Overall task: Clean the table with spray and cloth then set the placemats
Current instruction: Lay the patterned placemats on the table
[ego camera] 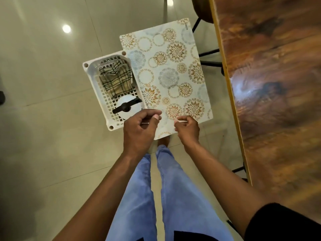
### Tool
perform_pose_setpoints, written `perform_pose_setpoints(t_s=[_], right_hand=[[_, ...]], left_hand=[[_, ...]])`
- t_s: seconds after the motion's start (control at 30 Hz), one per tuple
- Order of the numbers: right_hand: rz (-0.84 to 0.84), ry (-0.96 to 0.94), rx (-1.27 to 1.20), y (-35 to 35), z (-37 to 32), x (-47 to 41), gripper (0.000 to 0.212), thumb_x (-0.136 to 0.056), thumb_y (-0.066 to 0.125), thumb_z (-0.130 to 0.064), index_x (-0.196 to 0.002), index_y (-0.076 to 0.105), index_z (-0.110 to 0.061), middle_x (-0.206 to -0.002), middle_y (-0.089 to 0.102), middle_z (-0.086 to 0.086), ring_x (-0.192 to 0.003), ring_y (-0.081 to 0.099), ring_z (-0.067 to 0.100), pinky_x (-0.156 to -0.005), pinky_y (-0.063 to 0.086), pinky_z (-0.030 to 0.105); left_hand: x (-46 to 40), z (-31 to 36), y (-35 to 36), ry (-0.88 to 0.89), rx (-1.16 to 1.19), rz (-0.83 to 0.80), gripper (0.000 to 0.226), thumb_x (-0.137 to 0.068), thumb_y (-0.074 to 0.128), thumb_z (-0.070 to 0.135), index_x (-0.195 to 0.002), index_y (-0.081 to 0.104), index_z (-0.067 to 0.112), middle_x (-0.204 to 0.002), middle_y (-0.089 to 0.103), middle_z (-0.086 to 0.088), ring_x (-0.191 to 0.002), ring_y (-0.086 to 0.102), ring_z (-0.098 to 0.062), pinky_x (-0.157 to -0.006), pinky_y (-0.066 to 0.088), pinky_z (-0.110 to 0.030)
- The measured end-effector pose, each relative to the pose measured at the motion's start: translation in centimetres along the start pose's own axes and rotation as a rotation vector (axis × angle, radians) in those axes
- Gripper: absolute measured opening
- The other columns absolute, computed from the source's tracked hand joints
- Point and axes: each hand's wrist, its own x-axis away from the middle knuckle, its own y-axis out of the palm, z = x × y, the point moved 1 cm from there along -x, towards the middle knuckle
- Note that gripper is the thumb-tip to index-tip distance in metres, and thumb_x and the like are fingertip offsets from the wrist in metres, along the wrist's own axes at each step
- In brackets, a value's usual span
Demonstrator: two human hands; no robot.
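Note:
A placemat [166, 73] printed with gold and blue flower circles lies flat in front of me, partly over a white plastic basket [90, 70]. In the basket are a checked cloth [116, 79] and a white spray bottle [128, 106] with a black nozzle. My left hand [140, 127] and my right hand [187, 129] are at the placemat's near edge, fingers curled. Each pinches a thin pale edge of the mat between thumb and fingers. The wooden table [278, 84] runs along the right side.
The floor is glossy beige tile [43, 84]. A brown seat [203, 9] on black metal legs [208, 54] stands beyond the placemat, beside the table's yellow rim. My legs in blue trousers [156, 197] are below the hands.

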Motion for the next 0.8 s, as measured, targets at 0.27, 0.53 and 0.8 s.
perform_pose_setpoints(t_s=[0.27, 0.53, 0.8], right_hand=[[0.066, 0.346, -0.179, 0.2, 3.7, -1.4, 0.017, -0.090, 0.076, -0.025, -0.095, 0.060, -0.023, -0.103, 0.073, 0.009, -0.075, 0.067, 0.021, -0.059, 0.056, 0.032], [-0.053, 0.594, -0.514, 2.1, 4.1, -3.6, 0.040, -0.087, 0.078, -0.009, -0.121, 0.059, -0.004, -0.114, 0.070, 0.016, -0.105, 0.068, 0.032, -0.086, 0.059, 0.045], [-0.074, 0.612, -0.648, 1.5, 5.1, -3.7, 0.031, -0.093, 0.068, 0.005, -0.122, 0.062, 0.000, -0.110, 0.074, 0.019, -0.105, 0.072, 0.033, -0.087, 0.060, 0.047]], left_hand=[[0.1, -7.8, 1.7, -0.566, -0.278, -0.056, 0.036, -0.079, 0.057, 0.043, -0.079, 0.077, 0.013, -0.075, 0.077, -0.008, -0.084, 0.076, -0.038, -0.082, 0.061, -0.047], [-5.6, -24.0, 3.8, -0.812, -0.375, 0.033, 0.062, -0.061, 0.055, 0.080, -0.092, 0.075, 0.031, -0.107, 0.077, -0.018, -0.111, 0.072, -0.047, -0.106, 0.054, -0.067], [-3.4, -13.1, 5.4, -0.731, -0.262, 0.143, 0.032, -0.089, 0.067, 0.056, -0.111, 0.077, 0.035, -0.108, 0.076, 0.006, -0.104, 0.069, -0.024, -0.107, 0.054, -0.038]])
